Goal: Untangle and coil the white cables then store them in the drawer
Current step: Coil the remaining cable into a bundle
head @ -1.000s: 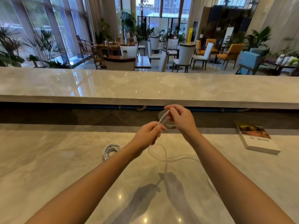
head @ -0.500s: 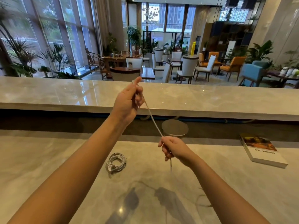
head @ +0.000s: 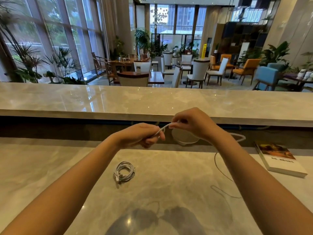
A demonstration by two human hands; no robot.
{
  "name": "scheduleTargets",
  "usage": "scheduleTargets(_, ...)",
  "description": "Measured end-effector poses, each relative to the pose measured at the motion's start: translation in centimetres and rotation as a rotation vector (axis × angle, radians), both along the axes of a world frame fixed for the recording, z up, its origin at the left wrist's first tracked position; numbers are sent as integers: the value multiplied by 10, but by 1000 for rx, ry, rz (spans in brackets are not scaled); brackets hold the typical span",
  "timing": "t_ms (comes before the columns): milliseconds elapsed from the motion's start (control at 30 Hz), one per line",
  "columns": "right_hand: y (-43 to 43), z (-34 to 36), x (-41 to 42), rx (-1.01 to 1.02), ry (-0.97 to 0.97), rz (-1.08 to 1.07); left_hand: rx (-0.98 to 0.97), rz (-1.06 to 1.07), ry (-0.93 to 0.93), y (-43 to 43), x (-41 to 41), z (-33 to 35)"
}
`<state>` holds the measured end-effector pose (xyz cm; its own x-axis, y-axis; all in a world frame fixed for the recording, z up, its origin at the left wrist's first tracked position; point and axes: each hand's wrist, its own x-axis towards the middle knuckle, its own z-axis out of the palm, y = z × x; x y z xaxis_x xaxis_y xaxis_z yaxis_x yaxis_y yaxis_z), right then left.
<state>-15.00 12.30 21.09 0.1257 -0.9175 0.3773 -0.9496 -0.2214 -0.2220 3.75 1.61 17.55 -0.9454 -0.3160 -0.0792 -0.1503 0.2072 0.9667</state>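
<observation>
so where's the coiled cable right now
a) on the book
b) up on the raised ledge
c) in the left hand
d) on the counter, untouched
d: the coil lies alone on the counter, while the left hand and right hand pinch a different cable above it.

It was a lounge or café, seen from behind a long marble counter, with tables, white chairs, orange armchairs, potted plants and tall windows beyond.
</observation>
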Motion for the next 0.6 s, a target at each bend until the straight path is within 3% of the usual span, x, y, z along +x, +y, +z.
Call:
scheduleTargets(100, -3, -2, -9, -9, -126, 29, 410, -212, 202, -3, 4, 2)
scheduleTargets(233, -4, -26, -10, 9, -509, 62, 822, -472, 470, -1, -3, 1)
scheduleTargets(367, -6, -59, -11, 28, -731, -31, 1062, -369, 759, -1, -3, 8)
scheduleTargets(500, -5, -98, -8, 216, -807, -161, 985, 19, 953, 3, -3, 31)
scheduleTargets(567, -4, -103, 5, 342, -593, -154, 719, 325, 909, 4, -5, 35)
scheduleTargets(600, -3, -100, 14, 372, -439, -123, 487, 455, 812, 5, -7, 35)
